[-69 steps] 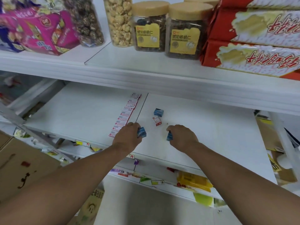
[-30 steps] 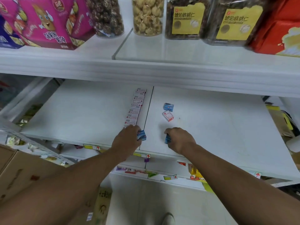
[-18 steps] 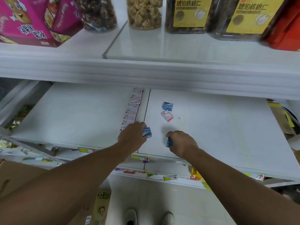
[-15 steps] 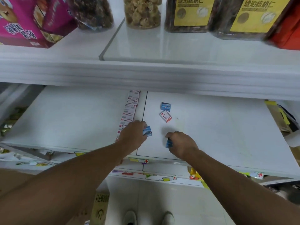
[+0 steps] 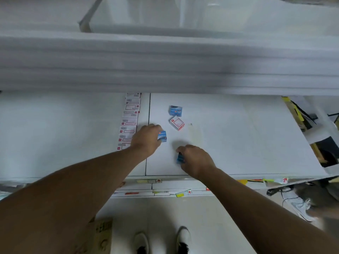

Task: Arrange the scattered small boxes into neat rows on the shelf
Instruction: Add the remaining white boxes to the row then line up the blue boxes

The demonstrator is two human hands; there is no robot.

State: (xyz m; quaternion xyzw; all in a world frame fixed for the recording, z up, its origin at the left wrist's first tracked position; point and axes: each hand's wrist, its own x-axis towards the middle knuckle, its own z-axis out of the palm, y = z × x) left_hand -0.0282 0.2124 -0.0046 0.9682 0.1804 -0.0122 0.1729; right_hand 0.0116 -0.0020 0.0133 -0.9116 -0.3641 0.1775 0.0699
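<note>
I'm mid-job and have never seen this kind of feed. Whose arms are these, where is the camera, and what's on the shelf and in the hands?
No machine here: these are a person's bare arms, filmed by a wide-angle camera on their head, looking down. The left hand grips a small blue box; the right hand grips another blue box, mostly hidden. On the white shelf lie two loose boxes, one blue, one white and red. To the left runs a finished row of white boxes. The shelf above is blurred.
</note>
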